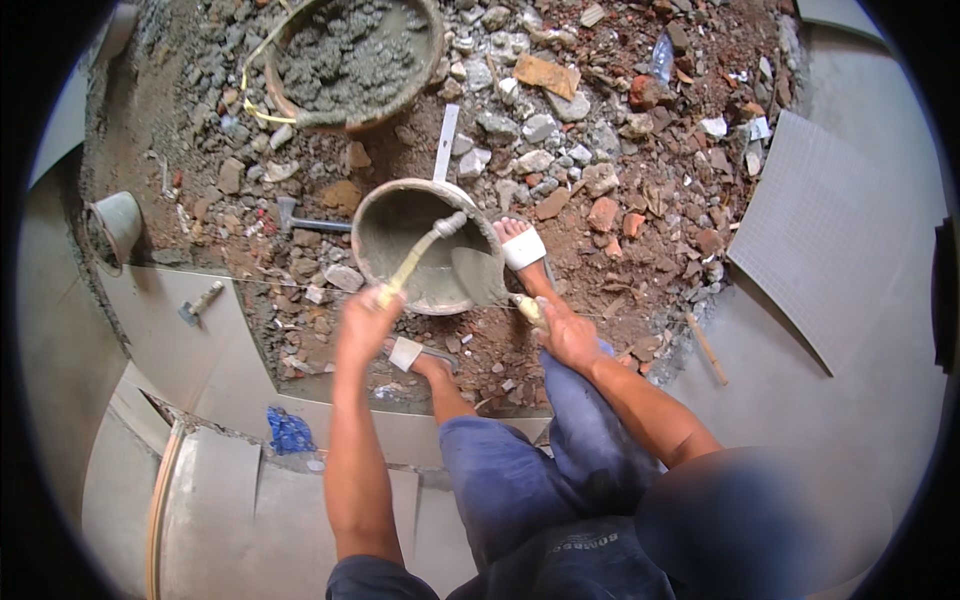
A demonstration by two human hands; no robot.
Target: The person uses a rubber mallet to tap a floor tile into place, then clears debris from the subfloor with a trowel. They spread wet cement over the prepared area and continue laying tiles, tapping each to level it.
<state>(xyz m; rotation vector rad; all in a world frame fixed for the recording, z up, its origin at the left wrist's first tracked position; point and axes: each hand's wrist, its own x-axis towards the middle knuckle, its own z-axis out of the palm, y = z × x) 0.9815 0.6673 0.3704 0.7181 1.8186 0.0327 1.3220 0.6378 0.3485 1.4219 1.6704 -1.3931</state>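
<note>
A round bucket (362, 240) with wet grey cement inside stands between my feet. My left hand (366, 325) is closed round a yellow-handled tool (412, 264), whose cement-coated end reaches over the bucket; its exact kind is unclear. In my right hand (568, 335) is a trowel (478, 276) with a yellow handle. Its grey, cement-smeared blade lies over the bucket's right inner side, tilted down into it. Behind the rim a flat metal strip (446, 142) sticks up toward the rubble. A hammer (312, 222) lies against the bucket's left side.
At the back, a large basin (440, 45) holds thick grey mortar. Broken brick and stone rubble (600, 180) surround the bucket. A small bucket (121, 222) stands at left, near another handled tool (203, 303). Large tiles (795, 235) lean at right; a string crosses the ground.
</note>
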